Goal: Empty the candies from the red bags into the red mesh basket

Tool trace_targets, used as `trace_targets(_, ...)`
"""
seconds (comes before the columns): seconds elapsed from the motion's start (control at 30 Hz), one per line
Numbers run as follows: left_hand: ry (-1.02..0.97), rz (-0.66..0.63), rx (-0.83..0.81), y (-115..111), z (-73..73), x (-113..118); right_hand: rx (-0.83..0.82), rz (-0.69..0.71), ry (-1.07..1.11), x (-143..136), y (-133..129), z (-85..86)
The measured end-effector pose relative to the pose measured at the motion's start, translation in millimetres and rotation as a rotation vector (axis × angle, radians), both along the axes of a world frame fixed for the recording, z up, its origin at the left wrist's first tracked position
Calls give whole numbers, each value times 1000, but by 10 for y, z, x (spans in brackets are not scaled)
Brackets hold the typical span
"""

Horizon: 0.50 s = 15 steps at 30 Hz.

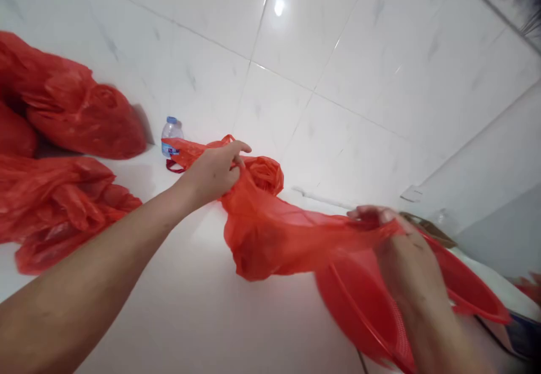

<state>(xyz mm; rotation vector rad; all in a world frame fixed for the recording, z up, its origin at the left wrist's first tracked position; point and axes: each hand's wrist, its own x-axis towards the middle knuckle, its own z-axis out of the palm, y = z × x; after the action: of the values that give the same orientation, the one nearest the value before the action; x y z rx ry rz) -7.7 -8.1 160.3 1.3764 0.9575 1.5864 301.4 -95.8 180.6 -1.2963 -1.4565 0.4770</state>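
Observation:
A thin red plastic bag (274,239) is stretched between my two hands above the white surface. My left hand (217,171) is closed on its left edge, with the index finger pointing out. At the other end my right hand (391,230), blurred by motion, grips the bag's right edge. Behind my left hand lies a bundle of more red plastic bags (266,176). Just below my right hand is a red plastic basket (359,301) with a perforated wall, partly hidden by the bag and my wrist.
Full red bags (93,115) sit at the left, with a crumpled red bag (63,194) in front. A small water bottle (171,134) with a blue cap stands against the tiled wall (203,70). A second red basket (473,278) is at the right.

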Motion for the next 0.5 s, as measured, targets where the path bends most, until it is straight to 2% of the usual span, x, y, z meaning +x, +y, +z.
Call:
trace_targets(0.07,47,11,-23,-100,29,-21,-112,99,-53,-104,-139,-182)
trace_targets(0.17,228,-64,-33,-314,52,-43,-239,250,-13,-191,-344,-524)
trace_targets(0.23,314,-101,-23,-480,54,-108,-317,288,63,-165,-472,-764)
trace_targets(0.3,319,-32,25,-631,21,-230,-365,283,116,-73,-572,-1005)
trace_targets(0.4,270,156,51,-777,-169,-454,-415,277,127,89,-629,-1360)
trace_targets(0.43,244,177,9,-798,-279,-512,-436,290,121,121,-622,-1467)
trace_targets(0.5,204,111,-165,-799,-556,-571,-501,317,95,127,-573,-1637)
